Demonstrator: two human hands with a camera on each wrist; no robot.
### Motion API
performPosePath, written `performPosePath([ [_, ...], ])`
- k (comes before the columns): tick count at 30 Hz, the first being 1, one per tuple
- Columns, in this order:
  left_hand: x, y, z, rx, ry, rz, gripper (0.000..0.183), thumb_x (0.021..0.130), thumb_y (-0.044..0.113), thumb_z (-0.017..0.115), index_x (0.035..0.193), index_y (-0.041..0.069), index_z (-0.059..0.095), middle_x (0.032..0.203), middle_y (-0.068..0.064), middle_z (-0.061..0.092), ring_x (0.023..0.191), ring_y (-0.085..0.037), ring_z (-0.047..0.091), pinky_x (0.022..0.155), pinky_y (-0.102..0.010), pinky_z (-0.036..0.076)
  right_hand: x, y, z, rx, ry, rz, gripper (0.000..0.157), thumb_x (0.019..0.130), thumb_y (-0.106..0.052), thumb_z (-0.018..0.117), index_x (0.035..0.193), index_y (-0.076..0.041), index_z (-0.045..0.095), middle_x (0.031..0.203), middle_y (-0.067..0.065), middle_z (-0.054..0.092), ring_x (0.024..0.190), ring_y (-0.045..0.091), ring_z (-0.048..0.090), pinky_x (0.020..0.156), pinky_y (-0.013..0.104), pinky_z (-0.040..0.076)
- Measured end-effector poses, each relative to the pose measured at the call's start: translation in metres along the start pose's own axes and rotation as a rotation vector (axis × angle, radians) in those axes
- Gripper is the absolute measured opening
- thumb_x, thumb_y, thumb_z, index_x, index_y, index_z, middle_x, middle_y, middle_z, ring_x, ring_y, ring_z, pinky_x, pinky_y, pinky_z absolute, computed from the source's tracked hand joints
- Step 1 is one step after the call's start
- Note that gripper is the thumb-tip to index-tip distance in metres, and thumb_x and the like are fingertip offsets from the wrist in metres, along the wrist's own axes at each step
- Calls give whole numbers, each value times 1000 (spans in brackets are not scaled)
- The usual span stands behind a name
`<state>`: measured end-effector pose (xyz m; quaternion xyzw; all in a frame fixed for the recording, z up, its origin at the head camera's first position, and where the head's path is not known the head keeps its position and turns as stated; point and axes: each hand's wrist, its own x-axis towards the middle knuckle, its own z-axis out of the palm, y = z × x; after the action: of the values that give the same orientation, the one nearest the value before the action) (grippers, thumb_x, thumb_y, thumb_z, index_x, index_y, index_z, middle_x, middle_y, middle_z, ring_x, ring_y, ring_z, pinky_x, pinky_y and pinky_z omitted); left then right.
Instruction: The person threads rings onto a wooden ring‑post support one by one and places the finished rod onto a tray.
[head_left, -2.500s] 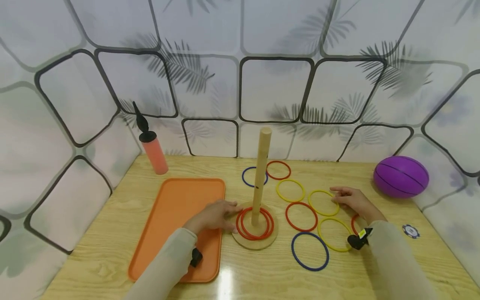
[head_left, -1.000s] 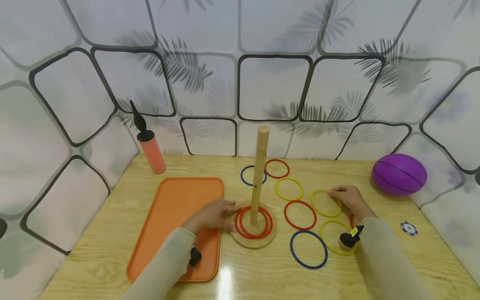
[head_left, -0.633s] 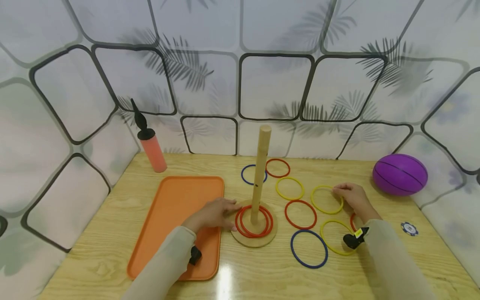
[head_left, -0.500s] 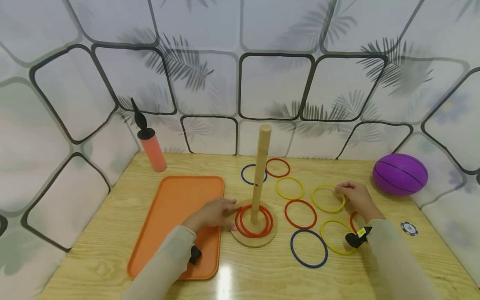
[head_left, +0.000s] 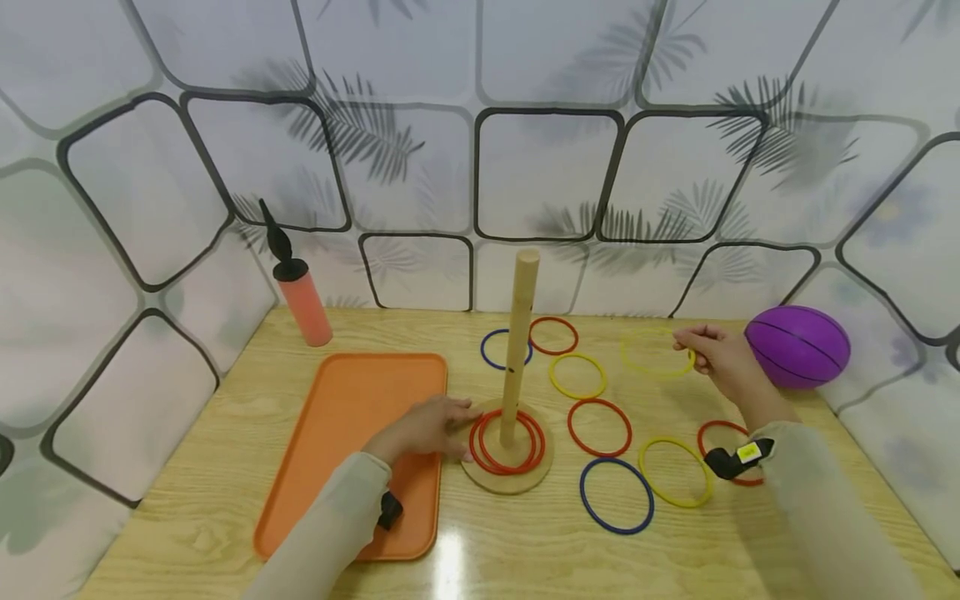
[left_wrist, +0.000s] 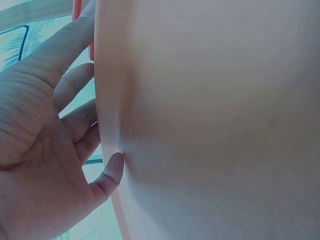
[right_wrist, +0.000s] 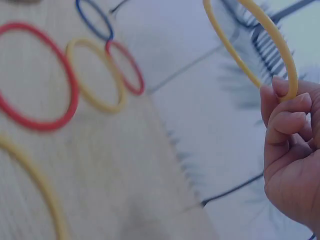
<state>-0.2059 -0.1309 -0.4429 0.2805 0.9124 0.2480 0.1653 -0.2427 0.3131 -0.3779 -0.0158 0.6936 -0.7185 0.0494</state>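
My right hand [head_left: 720, 354] pinches a yellow ring [head_left: 688, 363] at its edge, raised above the table. The right wrist view shows the same yellow ring [right_wrist: 280, 42] between thumb and fingers. At the base's left edge, my left hand [head_left: 431, 429] rests with fingers spread; exact contact is hard to tell. The round wooden base [head_left: 517, 485] carries an upright wooden post [head_left: 519, 333], with red rings [head_left: 543, 454] lying around its foot. In the left wrist view, the left hand [left_wrist: 47, 125] appears beside the orange tray's edge.
An orange tray [head_left: 375, 392] lies left of the base. Loose rings on the table include a blue ring [head_left: 583, 493], a red ring [head_left: 570, 433] and a yellow ring [head_left: 642, 471]. A purple ball [head_left: 798, 346] stands back right, a pink pump [head_left: 306, 312] back left.
My right hand has taken hold of the yellow ring and lifted it off the table. The red ring under the right forearm shows more fully. The left hand stays put.
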Motion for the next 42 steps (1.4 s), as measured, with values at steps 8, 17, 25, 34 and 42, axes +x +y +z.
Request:
performPosePath([
  [8,0,1,0,-3,-3,-11,71,75,35,79,138,19,51,146,-10,41,134,-38,32,106,-58,24,-8,-56,28,79,-73,-107,15,93,-5,59,83,-9,70,73,0,69,46,2,44,39,15,35],
  [17,0,0,0,-9,3,-7,70,76,34,79,138,19,51,146,-10,42,134,-38,32,105,-59,23,-23,-99,59,127,-147,-154,14,93,-3,58,84,-7,68,73,3,68,44,3,45,37,14,35],
  [25,-2,1,0,0,11,0,70,75,35,79,138,18,52,146,-12,42,133,-39,32,104,-62,22,-34,-133,88,188,-258,-229,16,95,-1,53,86,-2,66,75,5,67,44,4,45,37,12,34],
  [34,-2,1,2,-7,9,8,71,76,35,79,138,16,51,145,-12,42,133,-37,33,106,-58,23,-41,-161,122,239,-321,-202,13,94,-3,56,87,1,65,75,7,66,44,6,46,35,13,31],
  [42,-3,1,1,-20,11,2,71,75,33,80,138,16,51,145,-13,42,133,-37,33,106,-58,23,-38,-173,155,226,-355,-195,11,92,-3,59,83,1,64,72,6,65,42,5,46,36,12,33],
])
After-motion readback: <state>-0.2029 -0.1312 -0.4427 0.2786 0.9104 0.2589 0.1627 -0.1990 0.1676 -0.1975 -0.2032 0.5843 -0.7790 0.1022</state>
